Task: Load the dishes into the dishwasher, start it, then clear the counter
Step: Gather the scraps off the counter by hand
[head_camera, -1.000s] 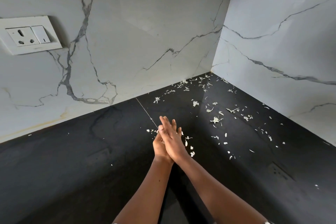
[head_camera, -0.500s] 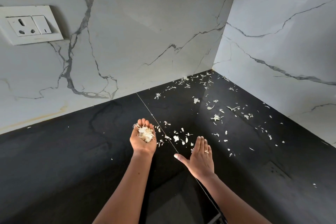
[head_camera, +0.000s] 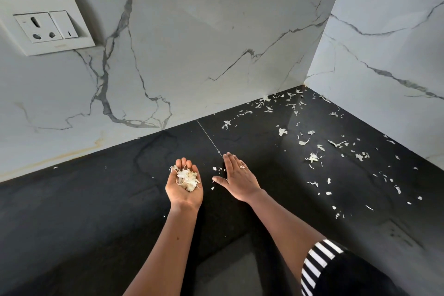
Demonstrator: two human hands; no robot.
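My left hand (head_camera: pixel 184 187) is held palm up over the black counter (head_camera: pixel 96 199), cupping a small heap of pale peel scraps (head_camera: pixel 187 178) in its palm. My right hand (head_camera: pixel 237 180) lies palm down with straight fingers on the counter just to the right, a ring on one finger. A few loose scraps (head_camera: pixel 217 169) lie between the two hands. Many more pale scraps (head_camera: pixel 312 157) are strewn over the counter toward the right and into the far corner (head_camera: pixel 292 97).
White marble-look walls meet in a corner behind the counter. A white socket and switch plate (head_camera: pixel 45 26) sits on the left wall. A thin seam (head_camera: pixel 209 137) runs across the counter. A striped sleeve (head_camera: pixel 319 262) shows at the bottom right.
A second ago my hands were pressed together over the scraps. They came apart: the left turned palm up with the gathered scraps, the right went flat onto the counter and slid forward.
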